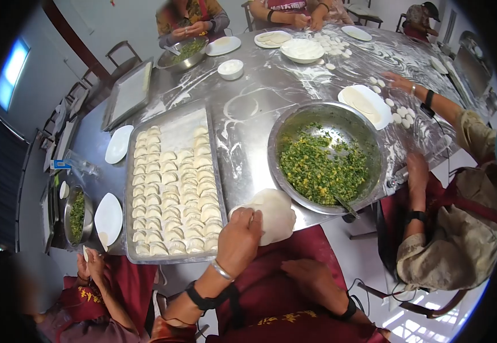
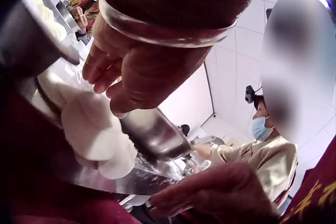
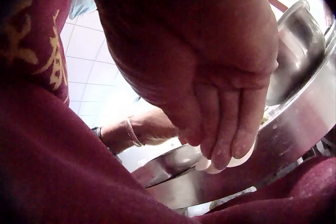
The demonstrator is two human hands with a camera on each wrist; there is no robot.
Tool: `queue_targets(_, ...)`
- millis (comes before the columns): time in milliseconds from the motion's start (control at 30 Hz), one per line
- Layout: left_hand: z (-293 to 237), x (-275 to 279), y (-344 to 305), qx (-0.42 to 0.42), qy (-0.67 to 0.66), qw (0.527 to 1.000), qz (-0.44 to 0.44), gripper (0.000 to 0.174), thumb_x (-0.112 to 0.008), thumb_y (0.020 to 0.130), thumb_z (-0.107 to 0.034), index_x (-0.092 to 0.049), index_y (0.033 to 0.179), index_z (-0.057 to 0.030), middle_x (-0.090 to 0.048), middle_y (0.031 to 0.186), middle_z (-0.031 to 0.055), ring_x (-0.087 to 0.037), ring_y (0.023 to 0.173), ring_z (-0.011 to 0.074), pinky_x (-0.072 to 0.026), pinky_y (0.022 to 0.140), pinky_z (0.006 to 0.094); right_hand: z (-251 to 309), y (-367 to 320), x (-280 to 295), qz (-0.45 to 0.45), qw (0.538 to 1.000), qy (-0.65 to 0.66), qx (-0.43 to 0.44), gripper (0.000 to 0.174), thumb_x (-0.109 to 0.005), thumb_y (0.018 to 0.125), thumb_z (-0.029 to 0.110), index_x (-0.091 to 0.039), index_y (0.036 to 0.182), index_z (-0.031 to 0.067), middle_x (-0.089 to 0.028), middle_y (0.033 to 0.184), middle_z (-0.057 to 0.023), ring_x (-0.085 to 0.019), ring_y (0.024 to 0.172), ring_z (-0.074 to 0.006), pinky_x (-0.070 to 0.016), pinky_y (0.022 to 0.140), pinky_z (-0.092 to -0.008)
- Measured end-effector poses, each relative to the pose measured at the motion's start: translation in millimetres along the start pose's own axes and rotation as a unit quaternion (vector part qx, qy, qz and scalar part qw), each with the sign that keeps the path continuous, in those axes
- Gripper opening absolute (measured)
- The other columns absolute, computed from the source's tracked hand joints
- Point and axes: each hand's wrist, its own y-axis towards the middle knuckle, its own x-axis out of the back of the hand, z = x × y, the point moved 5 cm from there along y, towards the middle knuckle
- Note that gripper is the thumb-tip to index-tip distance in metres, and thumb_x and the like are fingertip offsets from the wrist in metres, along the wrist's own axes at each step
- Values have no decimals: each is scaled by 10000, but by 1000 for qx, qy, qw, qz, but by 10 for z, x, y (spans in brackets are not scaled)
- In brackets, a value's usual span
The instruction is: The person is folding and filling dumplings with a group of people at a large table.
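Observation:
At the table's near edge my left hand (image 1: 240, 237) pinches at a loose pile of round, flat dough wrappers (image 1: 277, 217). In the left wrist view its fingers bend down to the upper edge of the overlapping wrappers (image 2: 92, 124). My right hand (image 1: 317, 280) hovers over my lap with nothing in it, its fingers extended side by side in the right wrist view. To the left, a metal tray (image 1: 221, 188) carries rows of folded dumplings (image 1: 171, 200). Right of the wrappers stands a big steel bowl (image 1: 277, 166) of chopped green and yellow filling (image 1: 322, 166), with a spoon (image 1: 345, 206) in it.
Other people work around the table. A plate of wrappers (image 1: 368, 108) and small dough pieces (image 1: 402, 116) lie beyond the bowl. White plates (image 1: 108, 220) stand left of the tray, near a smaller bowl of filling (image 1: 87, 220). Flour streaks the metal table (image 1: 242, 148).

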Motion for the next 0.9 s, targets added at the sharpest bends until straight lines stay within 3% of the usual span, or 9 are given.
queue_targets(100,-30,-140,-36,54,23,998,-13,497,-749,726,-89,-577,1177,25,-554,1176,182,-529,1080,386,-488,876,434,13,-84,14,7,1000,-7,10,249,-619,774,3,-689,1012,24,-709,993,-142,-692,873,-322,-569,750,-400)
queue_targets(267,28,-173,38,17,-38,998,-57,556,-755,722,-103,-553,1226,19,-560,1129,185,-515,1058,391,-443,929,449,8,-198,3,23,1000,-2,-9,268,-612,770,-2,-686,1026,32,-709,1003,-133,-692,886,-318,-568,757,-397)
queue_targets(400,87,-175,188,42,-48,998,24,578,-765,729,-101,-543,1241,48,-561,1115,186,-508,1061,379,-447,919,430,24,-222,12,16,1000,-2,1,275,-609,779,8,-680,1042,43,-708,1006,-132,-691,888,-321,-568,760,-399)
queue_targets(500,113,-128,290,75,-59,993,70,530,-766,736,-104,-581,1213,34,-567,1063,183,-510,1051,376,-448,905,424,-48,-300,-43,36,999,1,0,297,-571,796,100,-668,1071,44,-693,1065,-131,-672,958,-318,-551,817,-396)
queue_targets(600,143,-137,312,66,-62,994,68,402,-755,749,-97,-637,1118,10,-572,994,171,-539,1003,362,-462,850,420,-59,-331,-52,35,999,-17,2,296,-569,799,106,-671,1072,48,-693,1070,-128,-673,957,-313,-552,817,-395)
queue_targets(700,267,-177,318,83,-113,990,-18,260,-736,749,-85,-685,994,-11,-574,845,139,-567,809,314,-464,738,397,-44,-329,-21,36,999,-12,0,294,-568,801,105,-673,1070,53,-696,1066,-123,-675,951,-310,-554,815,-393)
queue_targets(900,399,-253,362,74,-96,992,-41,100,-692,779,-49,-673,866,-4,-594,810,145,-592,757,327,-468,677,396,-84,-341,-47,33,999,-16,-3,282,-573,801,107,-681,1058,62,-702,1046,-111,-679,931,-300,-556,799,-390)
